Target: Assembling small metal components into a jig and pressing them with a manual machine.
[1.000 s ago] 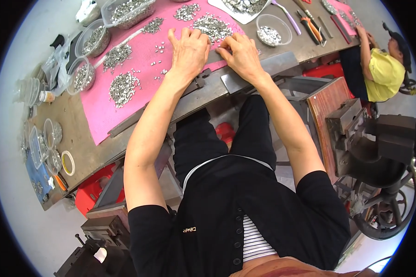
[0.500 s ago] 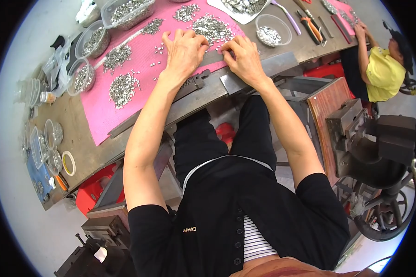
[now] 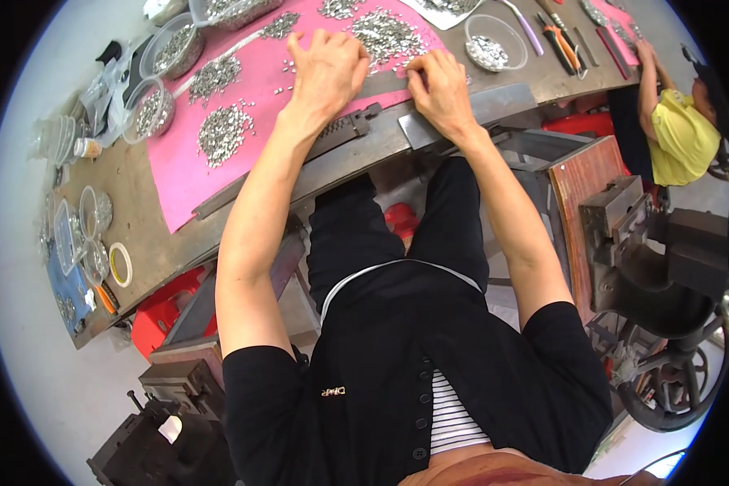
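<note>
Over a pink mat (image 3: 174,186) on the bench, my left hand (image 3: 326,77) is bent with its fingers curled down beside a wide pile of small silvery metal pieces (image 3: 387,36). One outer finger sticks out to the left. My right hand (image 3: 444,93) is curled at the mat's near right edge, thumb and forefinger close together. Whatever either hand pinches is hidden or too small to name. Below the hands, a toothed metal bar (image 3: 344,132) runs along the bench edge. A flat metal plate (image 3: 417,130) lies just under my right wrist.
More metal-piece piles (image 3: 224,134) lie on the mat's left. Clear plastic tubs (image 3: 150,112) stand beyond them, and a round tub (image 3: 494,44) is at right. Orange-handled pliers (image 3: 560,44) lie farther right. A person in yellow (image 3: 684,138) works at the bench's right end.
The whole view has shifted a little, so the bench appears slightly higher and farther right. Both hands stay over nearly the same spots, with only small finger movement.
</note>
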Available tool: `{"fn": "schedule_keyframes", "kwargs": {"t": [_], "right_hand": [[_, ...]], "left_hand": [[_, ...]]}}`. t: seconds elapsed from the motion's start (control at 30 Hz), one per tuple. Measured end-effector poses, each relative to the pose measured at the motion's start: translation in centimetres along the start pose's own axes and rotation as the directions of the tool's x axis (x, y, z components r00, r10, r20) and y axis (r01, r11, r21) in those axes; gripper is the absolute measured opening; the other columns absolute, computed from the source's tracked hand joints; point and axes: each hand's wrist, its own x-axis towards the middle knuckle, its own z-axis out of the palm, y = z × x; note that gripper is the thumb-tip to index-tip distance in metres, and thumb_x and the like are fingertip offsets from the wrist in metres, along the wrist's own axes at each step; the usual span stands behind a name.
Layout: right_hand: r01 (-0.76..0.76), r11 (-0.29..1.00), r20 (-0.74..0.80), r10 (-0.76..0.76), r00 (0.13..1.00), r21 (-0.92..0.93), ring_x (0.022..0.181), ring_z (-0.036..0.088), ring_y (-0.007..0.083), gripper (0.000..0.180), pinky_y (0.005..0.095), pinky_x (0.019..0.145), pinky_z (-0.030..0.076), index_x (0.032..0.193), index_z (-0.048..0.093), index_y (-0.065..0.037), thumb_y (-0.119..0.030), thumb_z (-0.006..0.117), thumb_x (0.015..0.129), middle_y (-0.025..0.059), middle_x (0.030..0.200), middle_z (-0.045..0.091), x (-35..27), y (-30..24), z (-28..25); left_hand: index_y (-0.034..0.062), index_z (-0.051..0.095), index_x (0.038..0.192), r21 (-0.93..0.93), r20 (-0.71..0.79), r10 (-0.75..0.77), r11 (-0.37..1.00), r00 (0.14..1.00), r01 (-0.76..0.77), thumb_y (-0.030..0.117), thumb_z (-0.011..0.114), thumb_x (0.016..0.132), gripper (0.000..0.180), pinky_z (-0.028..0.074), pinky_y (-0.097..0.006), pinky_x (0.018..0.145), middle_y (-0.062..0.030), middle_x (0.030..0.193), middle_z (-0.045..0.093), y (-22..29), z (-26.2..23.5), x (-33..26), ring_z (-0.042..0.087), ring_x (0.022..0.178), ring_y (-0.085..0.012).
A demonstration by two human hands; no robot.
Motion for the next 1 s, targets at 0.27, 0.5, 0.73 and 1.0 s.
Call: {"fn": "schedule_keyframes", "kwargs": {"t": [0.27, 0.5, 0.73, 1.0], "right_hand": [[0.24, 0.916, 0.188, -0.31, 0.932, 0.321, 0.097, 0.059, 0.0266, 0.018, 0.0362, 0.083, 0.043, 0.096, 0.06, -0.004, -0.003, 0.069, 0.081, 0.0082, 0.101, 0.061, 0.6, -7.2, -0.1], [0.419, 0.89, 0.207, -0.451, 0.868, 0.183, 0.093, 0.057, 0.0264, 0.019, 0.0369, 0.081, 0.044, 0.097, 0.058, -0.003, -0.002, 0.068, 0.081, 0.0085, 0.1, 0.058, 0.5, -7.6, 0.7], [0.43, 0.878, 0.316, -0.477, 0.82, 0.21, 0.092, 0.059, 0.0255, 0.018, 0.0354, 0.082, 0.044, 0.099, 0.06, -0.005, -0.004, 0.068, 0.084, 0.0077, 0.099, 0.059, 1.0, -7.6, 0.0], [0.098, 0.993, 0.097, -0.104, 0.99, 0.062, 0.088, 0.064, 0.0289, 0.008, 0.0396, 0.082, 0.047, 0.092, 0.07, -0.006, -0.01, 0.072, 0.085, 0.0083, 0.088, 0.064, 2.4, -0.9, -1.1]], "left_hand": [[0.0149, 0.072, 0.092, 0.072, 0.121, -0.074, 0.995, 0.99, 0.066, 0.021, 0.072, 0.086, 0.009, 0.028, -0.06, 0.104, -0.0015, 0.095, 0.065, -1.2, -4.5, -6.1, 0.057, 0.103, -0.0234], [0.0152, 0.073, 0.093, -0.066, 0.124, -0.128, 0.988, 0.984, 0.137, 0.02, 0.073, 0.086, 0.009, 0.029, -0.061, 0.104, -0.0022, 0.092, 0.063, -1.1, -4.5, -6.1, 0.057, 0.102, -0.0258], [0.0132, 0.073, 0.094, -0.062, 0.214, -0.199, 0.974, 0.956, 0.217, 0.019, 0.072, 0.086, 0.01, 0.028, -0.055, 0.107, -0.0009, 0.095, 0.065, -1.3, -4.8, -6.0, 0.058, 0.102, -0.0241], [0.0115, 0.072, 0.09, -0.211, 0.147, -0.271, 0.931, 0.951, 0.298, 0.019, 0.072, 0.084, 0.009, 0.03, -0.047, 0.105, -0.001, 0.087, 0.065, 0.4, -6.7, -6.8, 0.059, 0.092, -0.0202]]}}
